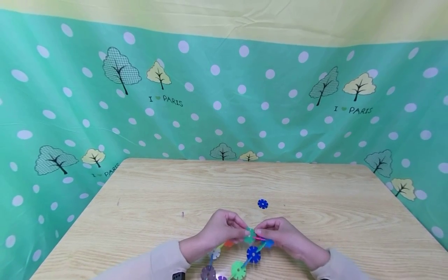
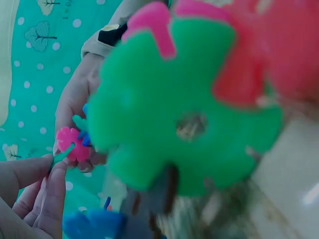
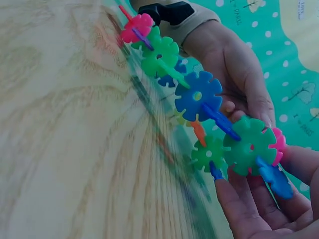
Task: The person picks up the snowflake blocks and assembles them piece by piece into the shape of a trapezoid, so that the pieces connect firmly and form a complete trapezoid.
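Note:
Both hands meet over the near part of the table, working on a chain of notched plastic snowflake discs. My left hand [image 1: 224,229] pinches a green disc [image 1: 250,235] between thumb and fingers. Close against it, my right hand [image 1: 285,235] grips the chain by a pink disc [image 2: 75,144]. In the left wrist view the green disc, edge-on, meets a slot of the pink one. Blue [image 1: 253,254], light green [image 1: 238,270] and purple [image 1: 208,272] discs hang in a loop below the hands. The right wrist view shows a larger green disc [image 3: 250,145] at my right fingers.
A single dark blue disc [image 1: 263,203] lies on the wooden table [image 1: 157,190] beyond the hands. A green dotted curtain [image 1: 241,105] hangs behind the table and along its sides. Part of the chain runs off the bottom edge of the head view.

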`<control>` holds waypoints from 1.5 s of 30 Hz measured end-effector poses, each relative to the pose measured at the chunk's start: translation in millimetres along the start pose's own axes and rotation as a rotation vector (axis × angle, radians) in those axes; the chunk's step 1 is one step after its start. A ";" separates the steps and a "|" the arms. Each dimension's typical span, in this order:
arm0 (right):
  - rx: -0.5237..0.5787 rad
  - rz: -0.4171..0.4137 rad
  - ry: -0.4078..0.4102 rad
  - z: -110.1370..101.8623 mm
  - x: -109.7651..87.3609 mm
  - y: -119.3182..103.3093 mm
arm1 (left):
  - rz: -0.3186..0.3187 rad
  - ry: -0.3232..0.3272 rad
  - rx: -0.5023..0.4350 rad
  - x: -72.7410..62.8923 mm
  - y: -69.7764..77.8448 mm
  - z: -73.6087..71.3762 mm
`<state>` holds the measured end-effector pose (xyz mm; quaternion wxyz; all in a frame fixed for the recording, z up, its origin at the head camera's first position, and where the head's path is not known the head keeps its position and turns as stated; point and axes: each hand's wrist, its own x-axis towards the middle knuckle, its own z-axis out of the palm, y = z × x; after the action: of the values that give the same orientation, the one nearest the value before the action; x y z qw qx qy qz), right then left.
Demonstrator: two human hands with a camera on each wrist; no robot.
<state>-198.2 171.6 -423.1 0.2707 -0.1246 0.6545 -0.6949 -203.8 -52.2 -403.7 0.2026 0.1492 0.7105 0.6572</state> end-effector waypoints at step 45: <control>-0.042 0.036 -0.024 -10.8 -0.6 1.8 | 0.076 -0.280 0.549 146.2 -11.3 -8.9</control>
<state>-203.0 181.0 -425.9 0.2882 -0.1267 0.6677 -0.6746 -335.2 8.9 -427.9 0.2261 0.3140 0.8205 0.4209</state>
